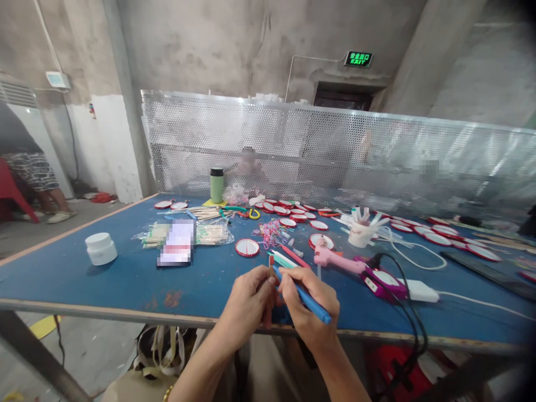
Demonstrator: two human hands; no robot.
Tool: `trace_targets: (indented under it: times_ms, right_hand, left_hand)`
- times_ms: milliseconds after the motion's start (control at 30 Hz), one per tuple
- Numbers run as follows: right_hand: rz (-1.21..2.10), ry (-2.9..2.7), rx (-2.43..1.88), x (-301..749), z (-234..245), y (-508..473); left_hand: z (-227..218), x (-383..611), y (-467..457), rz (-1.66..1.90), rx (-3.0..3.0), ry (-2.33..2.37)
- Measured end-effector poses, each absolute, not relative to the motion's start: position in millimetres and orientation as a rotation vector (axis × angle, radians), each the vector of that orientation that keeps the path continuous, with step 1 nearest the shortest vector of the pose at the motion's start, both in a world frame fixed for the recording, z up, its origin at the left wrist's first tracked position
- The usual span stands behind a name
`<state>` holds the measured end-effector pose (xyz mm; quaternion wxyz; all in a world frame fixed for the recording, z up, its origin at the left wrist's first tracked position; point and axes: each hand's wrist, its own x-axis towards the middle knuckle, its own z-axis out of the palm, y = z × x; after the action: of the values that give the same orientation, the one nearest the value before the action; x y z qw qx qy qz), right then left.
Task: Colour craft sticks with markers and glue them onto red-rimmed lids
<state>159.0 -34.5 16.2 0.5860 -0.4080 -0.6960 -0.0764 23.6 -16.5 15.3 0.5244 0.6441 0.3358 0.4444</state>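
Note:
My left hand (251, 297) is above the table's front edge, its fingers closed round a small reddish-brown piece (271, 261). Most of that piece is hidden by the fingers, so its kind is unclear. Gripped like a writing tool, a slim blue pen (312, 303) is in my right hand (310, 301), its tip pointing at the piece. Both hands are close together, nearly touching. Just beyond them lie a teal-and-white pen (281, 259) and a red pen (295, 256). A round red-rimmed disc (247, 248) lies on the table ahead of my left hand.
On the blue table (125, 290) are a phone (178, 243), white jar (101, 249), green bottle (216, 186), pink glue-gun-like tool (338, 261), purple power strip (383, 283) with cables, and white cup (360, 234). Behind stands a perforated metal screen (268, 134); a person (31, 162) is at left.

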Motion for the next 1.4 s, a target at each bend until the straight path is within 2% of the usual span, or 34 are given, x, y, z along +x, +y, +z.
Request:
trace_targets:
  times_ms: [1400]
  right_hand:
    - [-0.228, -1.634, -0.935, 159.4, 14.0, -32.9]
  left_hand:
    - [13.3, 24.1, -15.2, 1.058, 1.588, 0.843]
